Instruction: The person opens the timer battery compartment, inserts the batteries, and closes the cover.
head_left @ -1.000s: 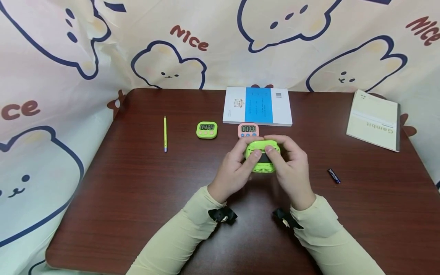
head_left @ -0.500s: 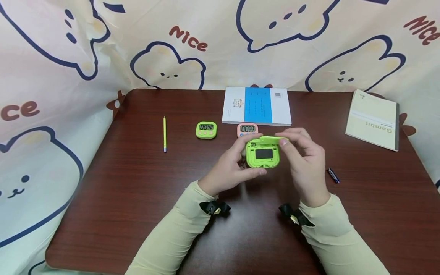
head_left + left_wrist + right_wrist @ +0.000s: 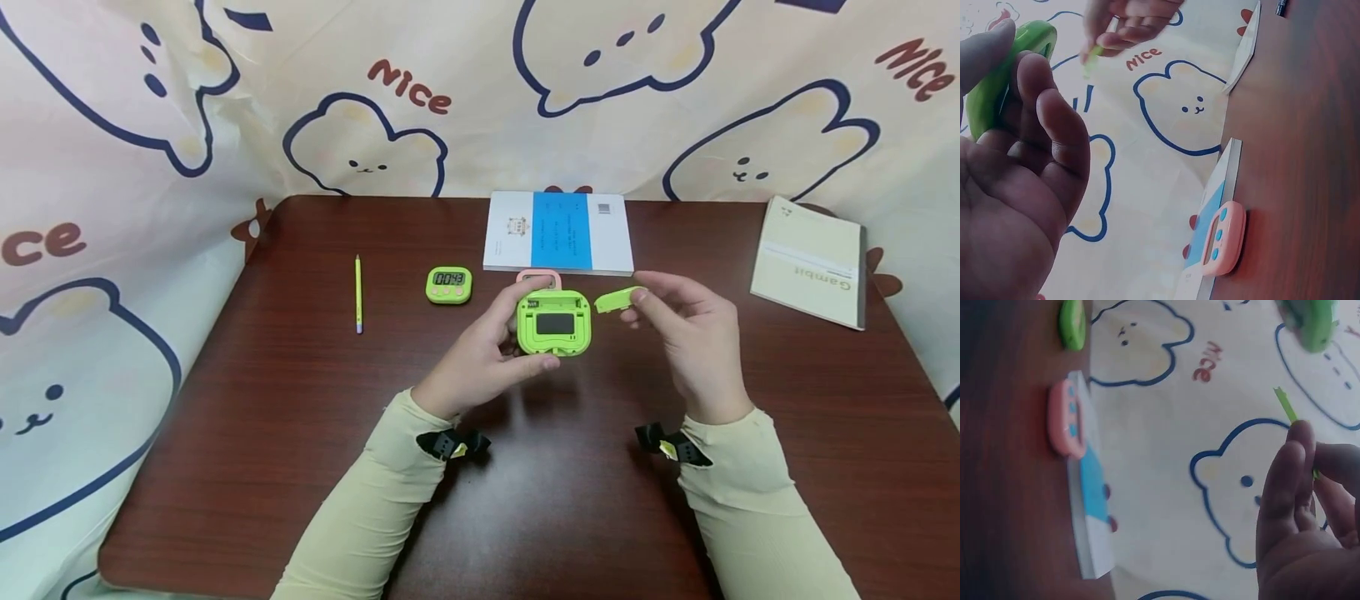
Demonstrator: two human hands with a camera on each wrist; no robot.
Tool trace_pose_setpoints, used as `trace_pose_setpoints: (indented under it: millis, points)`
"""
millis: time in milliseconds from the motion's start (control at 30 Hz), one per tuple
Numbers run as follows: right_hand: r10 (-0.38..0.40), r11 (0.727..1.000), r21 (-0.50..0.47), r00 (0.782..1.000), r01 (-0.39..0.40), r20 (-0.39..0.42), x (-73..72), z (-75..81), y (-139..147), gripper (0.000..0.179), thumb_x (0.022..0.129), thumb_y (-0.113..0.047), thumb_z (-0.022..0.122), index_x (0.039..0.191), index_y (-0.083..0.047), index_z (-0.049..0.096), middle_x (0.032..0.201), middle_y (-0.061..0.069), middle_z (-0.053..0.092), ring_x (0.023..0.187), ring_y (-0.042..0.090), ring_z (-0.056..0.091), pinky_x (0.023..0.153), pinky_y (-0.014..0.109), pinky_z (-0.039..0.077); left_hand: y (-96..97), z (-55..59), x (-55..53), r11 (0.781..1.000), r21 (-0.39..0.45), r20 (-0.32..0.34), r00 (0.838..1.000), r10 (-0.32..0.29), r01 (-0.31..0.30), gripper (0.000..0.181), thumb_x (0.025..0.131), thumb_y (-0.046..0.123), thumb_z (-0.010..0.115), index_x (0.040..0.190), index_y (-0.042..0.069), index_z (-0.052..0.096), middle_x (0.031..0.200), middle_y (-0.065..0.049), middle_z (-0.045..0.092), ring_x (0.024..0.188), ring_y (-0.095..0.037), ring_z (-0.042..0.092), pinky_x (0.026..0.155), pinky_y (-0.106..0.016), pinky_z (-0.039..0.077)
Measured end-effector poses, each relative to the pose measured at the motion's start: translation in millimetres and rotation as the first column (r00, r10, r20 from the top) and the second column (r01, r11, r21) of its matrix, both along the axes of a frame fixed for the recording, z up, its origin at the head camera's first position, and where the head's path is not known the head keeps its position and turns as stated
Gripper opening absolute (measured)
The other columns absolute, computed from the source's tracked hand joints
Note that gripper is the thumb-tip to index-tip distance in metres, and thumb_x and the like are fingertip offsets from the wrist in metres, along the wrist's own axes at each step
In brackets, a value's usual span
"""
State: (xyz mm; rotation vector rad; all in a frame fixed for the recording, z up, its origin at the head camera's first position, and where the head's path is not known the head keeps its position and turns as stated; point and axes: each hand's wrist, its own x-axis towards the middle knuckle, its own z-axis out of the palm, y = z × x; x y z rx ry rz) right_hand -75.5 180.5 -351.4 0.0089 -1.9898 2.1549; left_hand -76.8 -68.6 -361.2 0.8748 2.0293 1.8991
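Note:
My left hand [image 3: 480, 367] holds a green digital timer [image 3: 555, 342] above the table, its back with a dark rectangle facing me. Along its upper edge the battery compartment lies uncovered; whether a battery is inside I cannot tell. To its right, my right hand [image 3: 693, 350] pinches the small green battery cover [image 3: 617, 300] between thumb and fingers, apart from the timer. The right wrist view shows this cover [image 3: 1285, 405] edge-on at the fingertips. Partly hidden behind the held timer is a pink timer [image 3: 538, 274], seen better in the left wrist view.
A second green timer [image 3: 448, 285] with a running display and a yellow-green pencil [image 3: 358, 296] lie left. A white and blue box or book [image 3: 611, 237] lies at the back, a pale Gambit notebook [image 3: 810, 262] far right. A dark battery [image 3: 1281, 7] shows in the left wrist view.
Both hands were on the timer; the right hand has lifted the battery cover off and moved right with it. The left hand has shifted slightly left and down, keeping the timer.

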Motion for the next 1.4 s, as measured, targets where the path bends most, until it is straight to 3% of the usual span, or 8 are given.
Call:
trace_pose_setpoints:
  millis: [167,267,433,700,833,967,1200,1400]
  points:
    - [0.031,0.995,0.095,0.994,-0.041,0.103,-7.0,-12.7,5.3,0.026,0.092,-0.004,0.072,0.117,0.005,0.071,0.092,0.006,0.075,0.078,0.015,0.074,0.078,0.024,0.059,1.8,0.6,1.6,1.000,-0.027,0.005,1.000,0.000,0.000,0.083,0.088,0.004,0.077,0.153,0.026,0.031,0.121,-0.008,0.069,0.099,-0.017,0.067,0.078,-0.041,0.058]
    - [0.068,0.964,0.242,0.983,-0.109,0.171,-12.2,-18.1,8.4,0.033,0.093,-0.008,0.072,0.125,0.003,0.068,0.098,0.006,0.076,0.084,0.013,0.074,0.081,0.021,0.057,3.1,0.8,1.9,1.000,-0.030,0.005,1.000,-0.002,0.002,0.084,0.087,0.005,0.078,0.153,0.025,0.031,0.120,-0.009,0.069,0.098,-0.017,0.067,0.078,-0.044,0.058]
    - [0.134,0.858,0.446,0.950,-0.254,0.283,-17.3,-29.8,13.5,0.035,0.095,-0.010,0.068,0.128,0.000,0.066,0.105,0.013,0.075,0.086,0.010,0.073,0.077,0.018,0.056,2.6,2.4,3.2,1.000,-0.023,0.007,1.000,-0.010,0.010,0.083,0.088,0.004,0.077,0.153,0.024,0.030,0.124,-0.010,0.067,0.101,-0.018,0.067,0.080,-0.044,0.058]
    - [0.164,0.704,0.612,0.921,-0.359,0.352,-25.1,-52.4,29.5,0.027,0.093,-0.010,0.072,0.118,-0.003,0.071,0.101,0.012,0.074,0.086,0.018,0.069,0.073,0.022,0.055,0.7,4.8,3.8,1.000,0.014,0.013,1.000,-0.013,0.012,0.083,0.087,0.001,0.077,0.152,0.025,0.032,0.122,-0.010,0.068,0.100,-0.020,0.068,0.078,-0.045,0.058]
    - [0.181,0.606,0.692,0.915,-0.393,0.361,-27.8,-59.3,35.6,0.025,0.091,-0.014,0.074,0.114,-0.004,0.073,0.099,0.008,0.072,0.088,0.022,0.062,0.075,0.031,0.051,0.8,5.4,4.0,1.000,0.019,0.009,1.000,-0.021,0.021,0.083,0.087,0.000,0.077,0.153,0.025,0.032,0.123,-0.010,0.067,0.102,-0.020,0.068,0.078,-0.041,0.058]
    - [0.192,0.541,0.732,0.908,-0.415,0.373,-30.4,-61.2,37.9,0.022,0.091,-0.013,0.074,0.111,-0.003,0.074,0.095,0.008,0.071,0.087,0.023,0.062,0.077,0.036,0.050,0.8,6.1,4.6,1.000,0.014,0.000,1.000,-0.021,0.021,0.084,0.087,0.000,0.077,0.153,0.026,0.031,0.123,-0.010,0.067,0.101,-0.020,0.068,0.076,-0.038,0.058]
    - [0.210,0.369,0.842,0.918,-0.393,0.336,-36.2,-62.6,34.0,0.018,0.089,-0.011,0.075,0.105,-0.003,0.076,0.096,0.008,0.072,0.087,0.024,0.063,0.081,0.045,0.052,-0.7,7.0,5.6,1.000,0.018,-0.019,1.000,-0.021,0.021,0.083,0.087,0.001,0.077,0.153,0.026,0.032,0.123,-0.010,0.067,0.101,-0.019,0.068,0.076,-0.047,0.057]
    - [0.231,0.313,0.868,0.917,-0.386,0.325,-39.4,-63.3,31.1,0.017,0.086,-0.008,0.077,0.102,-0.003,0.077,0.095,0.009,0.070,0.088,0.025,0.063,0.083,0.047,0.053,-1.6,7.9,6.0,1.000,0.017,-0.022,1.000,-0.022,0.022,0.082,0.087,0.002,0.077,0.153,0.025,0.032,0.125,-0.009,0.066,0.101,-0.018,0.068,0.076,-0.045,0.058]
